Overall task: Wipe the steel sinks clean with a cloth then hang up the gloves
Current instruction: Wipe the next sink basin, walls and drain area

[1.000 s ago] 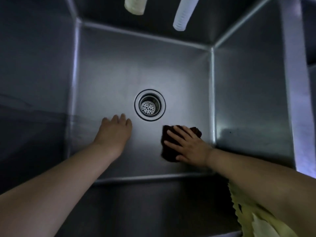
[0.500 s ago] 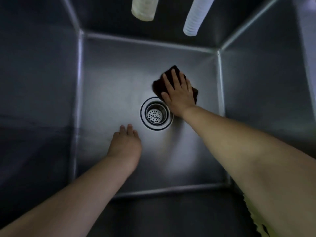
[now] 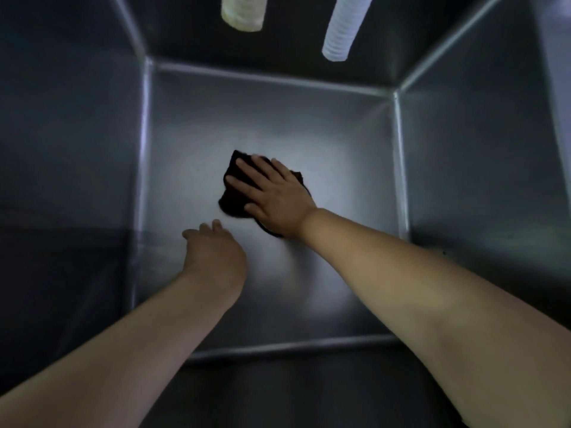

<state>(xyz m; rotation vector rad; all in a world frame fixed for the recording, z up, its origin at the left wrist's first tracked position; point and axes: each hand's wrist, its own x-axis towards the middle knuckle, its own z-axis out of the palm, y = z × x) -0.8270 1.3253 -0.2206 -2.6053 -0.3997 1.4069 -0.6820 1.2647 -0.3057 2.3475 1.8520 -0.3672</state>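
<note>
The right hand [image 3: 275,200] pressed flat, fingers spread, on a dark cloth [image 3: 233,200] mid-sink [image 3: 340,143]; the left hand [image 3: 213,251] rested open nearby. Corners risked being missed.

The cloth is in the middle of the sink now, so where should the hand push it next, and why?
Probably a sweep toward the left wall. The right hand presses flat on the dark cloth mid-floor of the sink, and the strip along that wall lies bare beside it. The left hand rests in that path and may need to lift first.
</note>
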